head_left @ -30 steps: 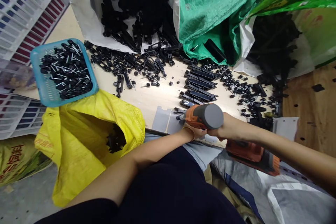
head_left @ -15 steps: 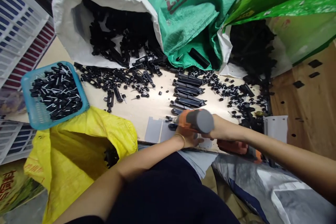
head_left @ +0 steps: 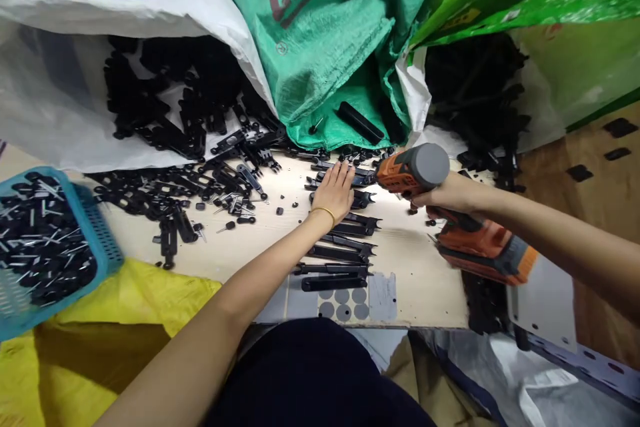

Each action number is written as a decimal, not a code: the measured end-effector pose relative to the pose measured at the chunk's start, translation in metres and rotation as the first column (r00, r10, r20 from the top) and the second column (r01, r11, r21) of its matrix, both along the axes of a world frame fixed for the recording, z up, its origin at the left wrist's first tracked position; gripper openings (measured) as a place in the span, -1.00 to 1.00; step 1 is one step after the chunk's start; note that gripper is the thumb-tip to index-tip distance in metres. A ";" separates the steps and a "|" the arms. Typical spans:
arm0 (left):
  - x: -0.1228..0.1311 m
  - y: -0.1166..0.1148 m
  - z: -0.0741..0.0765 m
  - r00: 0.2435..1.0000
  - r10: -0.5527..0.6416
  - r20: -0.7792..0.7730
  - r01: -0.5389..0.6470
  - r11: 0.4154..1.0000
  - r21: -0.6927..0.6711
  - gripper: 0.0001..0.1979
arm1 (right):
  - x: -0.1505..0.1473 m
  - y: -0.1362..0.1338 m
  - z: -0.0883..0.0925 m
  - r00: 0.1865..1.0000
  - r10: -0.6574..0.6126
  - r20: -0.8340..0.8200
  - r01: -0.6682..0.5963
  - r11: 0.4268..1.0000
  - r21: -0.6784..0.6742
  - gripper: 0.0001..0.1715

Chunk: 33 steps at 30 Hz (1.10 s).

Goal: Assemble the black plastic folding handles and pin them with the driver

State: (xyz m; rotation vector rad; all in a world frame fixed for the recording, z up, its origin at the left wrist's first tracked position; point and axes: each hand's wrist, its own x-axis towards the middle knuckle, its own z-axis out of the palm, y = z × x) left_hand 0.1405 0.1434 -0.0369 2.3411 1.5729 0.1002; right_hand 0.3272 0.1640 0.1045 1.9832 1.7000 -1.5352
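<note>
My right hand (head_left: pixel 445 195) is wrapped round the handle of an orange and grey cordless drill (head_left: pixel 400 172), its front end pointing left at the far end of a row of black plastic parts (head_left: pixel 340 253). These long narrow parts lie side by side on the pale worktop, several of them with forked right ends. My left hand (head_left: pixel 334 193), a thin gold bracelet at its wrist, lies flat across the upper parts of the row with fingers stretched out away from me. The drill's tip is hard to make out against the dark parts.
A blue basket (head_left: pixel 103 240) of black-headed pins stands at left, beside a yellow sack (head_left: pixel 145 287). A white sack (head_left: pixel 60 140), a green sack (head_left: pixel 320 60) and a bright green bag (head_left: pixel 565 7) line the back. Loose black pieces (head_left: pixel 175 227) lie left of the row.
Both hands have moved from the near edge to the far end of the row, the drill going along. The near parts and grey stickers are now uncovered. The view has shifted too.
</note>
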 end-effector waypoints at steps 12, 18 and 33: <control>0.000 -0.005 -0.003 1.000 0.029 0.002 -0.029 1.000 0.002 -0.40 | -0.006 -0.018 0.009 0.996 0.064 0.067 -0.065 0.998 0.016 -0.71; -0.001 -0.007 -0.005 0.999 0.031 0.029 -0.032 0.999 0.029 -0.41 | 0.000 -0.048 0.009 0.999 -0.032 -0.016 0.031 0.994 -0.106 -0.82; -0.013 -0.015 0.011 0.996 -0.066 0.066 0.066 0.998 -0.008 -0.40 | -0.008 -0.058 0.018 0.989 0.104 0.101 -0.097 0.993 -0.064 -0.82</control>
